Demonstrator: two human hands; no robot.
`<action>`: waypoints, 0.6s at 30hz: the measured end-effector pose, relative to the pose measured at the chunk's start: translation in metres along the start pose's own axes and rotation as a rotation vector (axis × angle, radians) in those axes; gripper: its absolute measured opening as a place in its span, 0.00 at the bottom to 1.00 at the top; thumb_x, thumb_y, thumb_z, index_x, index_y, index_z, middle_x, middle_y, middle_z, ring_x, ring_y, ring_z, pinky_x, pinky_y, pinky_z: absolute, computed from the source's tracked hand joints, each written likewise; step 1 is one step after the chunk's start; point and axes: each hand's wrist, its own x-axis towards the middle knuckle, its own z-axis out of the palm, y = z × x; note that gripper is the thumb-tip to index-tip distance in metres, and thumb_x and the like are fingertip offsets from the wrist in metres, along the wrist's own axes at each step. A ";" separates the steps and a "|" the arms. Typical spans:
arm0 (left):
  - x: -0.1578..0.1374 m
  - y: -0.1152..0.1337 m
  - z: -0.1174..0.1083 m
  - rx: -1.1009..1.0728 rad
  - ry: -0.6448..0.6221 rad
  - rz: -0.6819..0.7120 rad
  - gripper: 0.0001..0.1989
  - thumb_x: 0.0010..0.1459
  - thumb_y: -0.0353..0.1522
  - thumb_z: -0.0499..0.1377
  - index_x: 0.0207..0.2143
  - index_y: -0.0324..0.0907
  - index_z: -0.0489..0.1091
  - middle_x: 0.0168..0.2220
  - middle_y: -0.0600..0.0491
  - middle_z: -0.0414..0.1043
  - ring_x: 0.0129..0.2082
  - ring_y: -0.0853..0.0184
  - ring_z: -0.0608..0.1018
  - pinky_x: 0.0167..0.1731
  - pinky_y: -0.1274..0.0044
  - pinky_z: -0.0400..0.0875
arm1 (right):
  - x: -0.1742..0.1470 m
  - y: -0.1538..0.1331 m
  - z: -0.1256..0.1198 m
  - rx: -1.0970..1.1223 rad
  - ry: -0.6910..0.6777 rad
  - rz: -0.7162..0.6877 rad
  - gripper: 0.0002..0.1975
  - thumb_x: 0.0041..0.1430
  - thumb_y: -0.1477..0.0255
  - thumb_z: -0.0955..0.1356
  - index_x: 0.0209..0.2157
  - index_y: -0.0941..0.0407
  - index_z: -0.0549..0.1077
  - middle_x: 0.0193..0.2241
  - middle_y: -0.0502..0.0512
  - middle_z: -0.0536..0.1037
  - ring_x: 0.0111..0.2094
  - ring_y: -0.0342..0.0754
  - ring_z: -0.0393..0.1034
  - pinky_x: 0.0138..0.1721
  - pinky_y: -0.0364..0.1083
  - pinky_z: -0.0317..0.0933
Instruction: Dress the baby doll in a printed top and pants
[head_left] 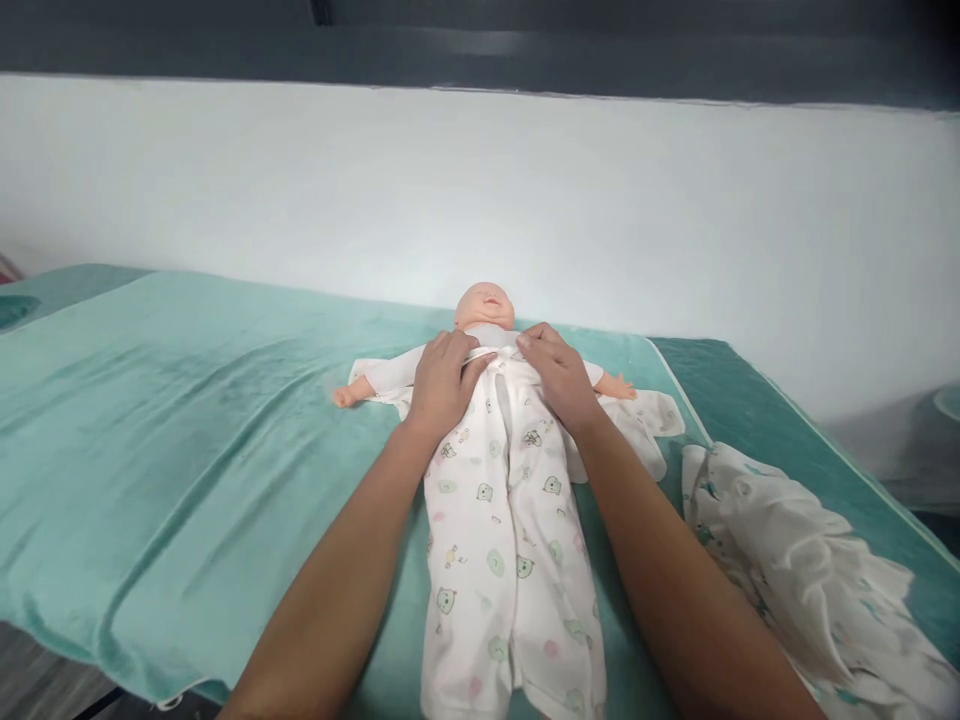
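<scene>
A baby doll (486, 308) lies on its back, head away from me, in a white long-sleeved top with both arms spread sideways. White baby pants (517, 520) with green animal faces and pink dots cover its lower body and stretch toward me. At the waistband, on the left side, my left hand (447, 378) has its fingers closed on the cloth. Across from it my right hand (559, 375) pinches the other side of the same waistband. Patterned white cloth (626, 425) sticks out from under the doll on both sides.
A teal blanket (187, 450) with a few creases covers the table. At the right lies a crumpled pile of white printed baby clothes (802, 560). Behind the table stands a white wall (480, 190) with a dark band above it.
</scene>
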 end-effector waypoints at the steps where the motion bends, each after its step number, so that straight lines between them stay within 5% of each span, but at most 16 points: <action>1: -0.001 -0.003 0.001 -0.006 0.009 -0.011 0.10 0.67 0.40 0.52 0.38 0.44 0.66 0.38 0.49 0.72 0.42 0.60 0.72 0.46 0.70 0.65 | -0.005 0.000 -0.004 0.092 0.029 0.059 0.18 0.62 0.58 0.64 0.23 0.54 0.64 0.30 0.50 0.65 0.35 0.47 0.61 0.42 0.47 0.59; 5: -0.004 -0.010 0.003 -0.087 0.046 -0.100 0.09 0.65 0.39 0.54 0.40 0.44 0.68 0.40 0.50 0.74 0.42 0.61 0.74 0.45 0.71 0.65 | -0.022 0.009 -0.021 0.290 0.140 0.287 0.18 0.58 0.55 0.66 0.23 0.53 0.63 0.23 0.47 0.61 0.27 0.45 0.56 0.30 0.45 0.55; 9: -0.009 -0.009 0.002 -0.159 0.044 -0.228 0.09 0.61 0.40 0.57 0.38 0.44 0.69 0.37 0.53 0.76 0.38 0.62 0.75 0.41 0.73 0.66 | -0.034 0.022 -0.027 0.226 0.162 0.374 0.24 0.56 0.52 0.68 0.19 0.51 0.55 0.18 0.46 0.54 0.24 0.44 0.49 0.26 0.46 0.49; 13: -0.023 -0.005 -0.009 -0.210 0.025 -0.332 0.10 0.58 0.41 0.60 0.33 0.44 0.70 0.33 0.56 0.76 0.36 0.64 0.75 0.39 0.74 0.65 | -0.045 0.026 -0.032 -0.003 0.015 0.319 0.26 0.58 0.50 0.66 0.19 0.52 0.52 0.19 0.45 0.52 0.25 0.43 0.47 0.27 0.45 0.46; 18: -0.057 0.002 -0.029 -0.250 -0.044 -0.389 0.16 0.60 0.45 0.56 0.28 0.43 0.69 0.27 0.58 0.71 0.30 0.68 0.70 0.34 0.76 0.63 | -0.060 0.020 -0.050 -0.159 -0.207 0.275 0.19 0.55 0.52 0.68 0.27 0.54 0.65 0.26 0.46 0.64 0.30 0.45 0.57 0.32 0.44 0.52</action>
